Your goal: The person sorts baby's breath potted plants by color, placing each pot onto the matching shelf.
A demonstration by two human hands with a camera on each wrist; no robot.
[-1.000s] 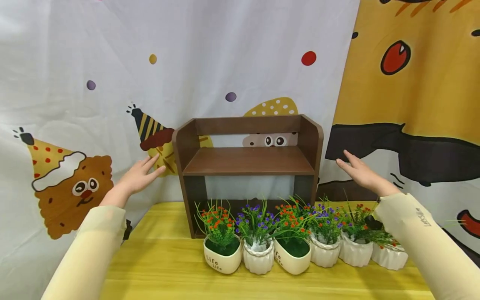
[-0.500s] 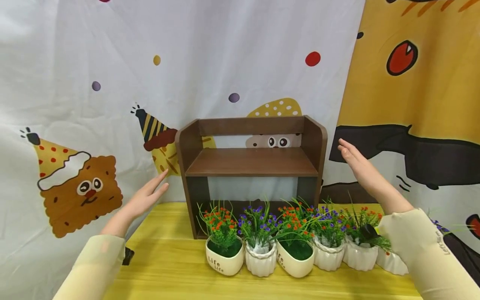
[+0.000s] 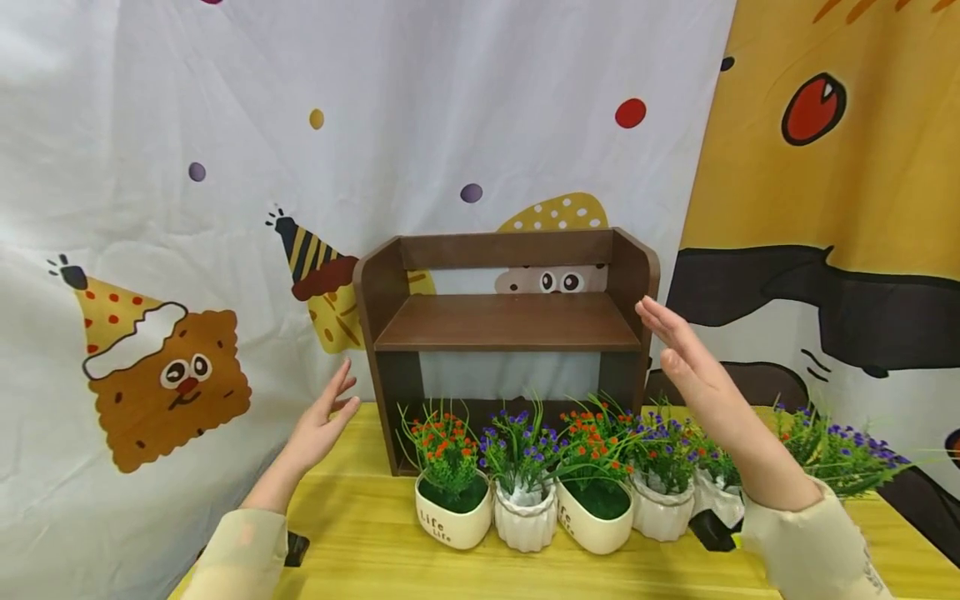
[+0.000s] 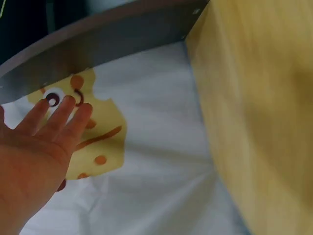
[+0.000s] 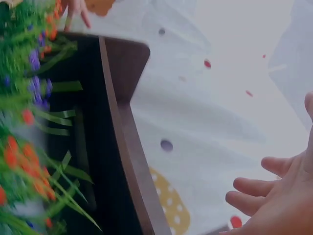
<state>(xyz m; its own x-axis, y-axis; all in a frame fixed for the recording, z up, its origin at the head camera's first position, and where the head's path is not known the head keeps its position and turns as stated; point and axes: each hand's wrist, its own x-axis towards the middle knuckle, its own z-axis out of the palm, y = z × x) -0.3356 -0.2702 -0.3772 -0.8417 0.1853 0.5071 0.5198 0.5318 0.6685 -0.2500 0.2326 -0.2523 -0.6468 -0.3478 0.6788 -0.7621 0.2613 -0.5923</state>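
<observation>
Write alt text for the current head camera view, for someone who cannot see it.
A person's left hand and right hand are held out, holding nothing, on either side of a brown two-level shelf on a yellowish wood-grain table. Potted plants with orange and purple flowers stand in front of it and to its right; a cartoon-printed cloth hangs behind.

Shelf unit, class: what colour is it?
The shelf unit is dark brown, clearest in the head view.

A cartoon-printed cloth backdrop (image 3: 420,108) is hanging in folds behind a wood-grain tabletop (image 3: 367,567), where a brown desktop shelf (image 3: 510,321) is standing behind potted flowers (image 3: 527,521), suggesting a curtained-off corner of an unclear kind of room.
</observation>
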